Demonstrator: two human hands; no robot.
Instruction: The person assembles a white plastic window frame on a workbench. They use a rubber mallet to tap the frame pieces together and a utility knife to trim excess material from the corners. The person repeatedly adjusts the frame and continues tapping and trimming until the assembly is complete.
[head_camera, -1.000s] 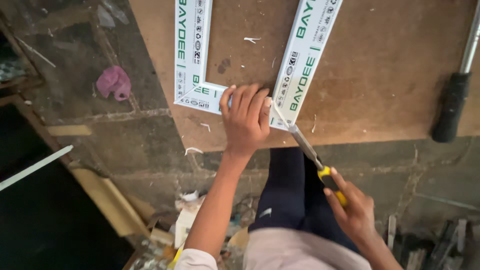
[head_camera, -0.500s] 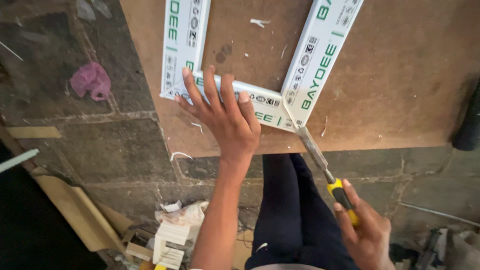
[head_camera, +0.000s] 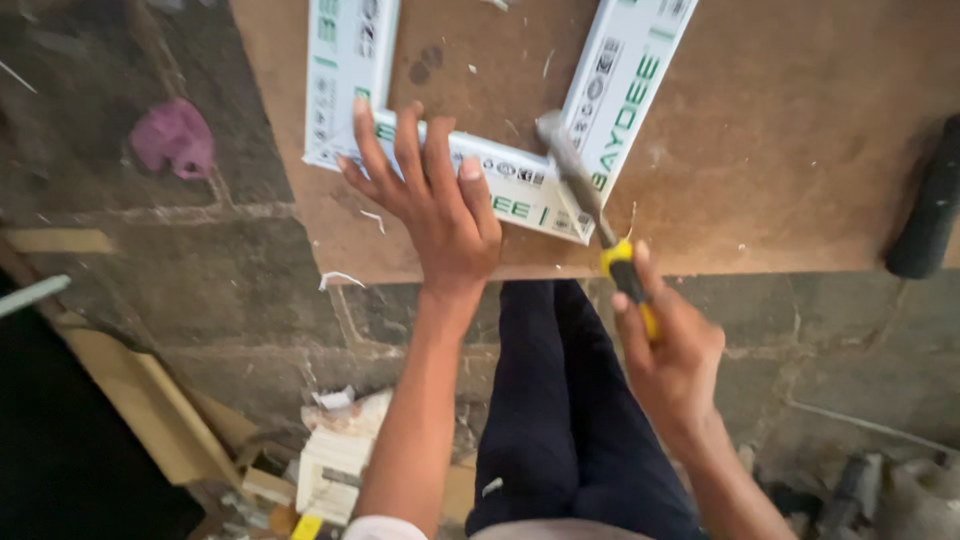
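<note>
1. Left hand (head_camera: 440, 215) lies flat, fingers (head_camera: 372, 140) spread wide, pinning the near rail of the white plastic window-frame section with green lettering (head_camera: 520, 185) to the brown fibreboard desk (head_camera: 780, 160). The frame sits at the near edge of that board, its corner joint just right of the palm.
2. Right hand (head_camera: 670, 350) has its fingers wrapped tight round the yellow-and-black handle of the steel-bladed chisel (head_camera: 590, 210); the blade tip rests on the frame's right-hand corner.
3. Risk one, to my eye: the blade points along the frame and lies close to the left hand. A slip off the smooth plastic could run it toward those spread fingers.
4. Risk two: the frame lies right at the desk's near edge. A hard push could slide it off onto the dark trousers (head_camera: 560, 400) below.
5. Risk three: too steep an angle and the tip may gouge the white face.
6. The black cylindrical handle (head_camera: 925, 210) on the far right stays well apart from it all.
</note>
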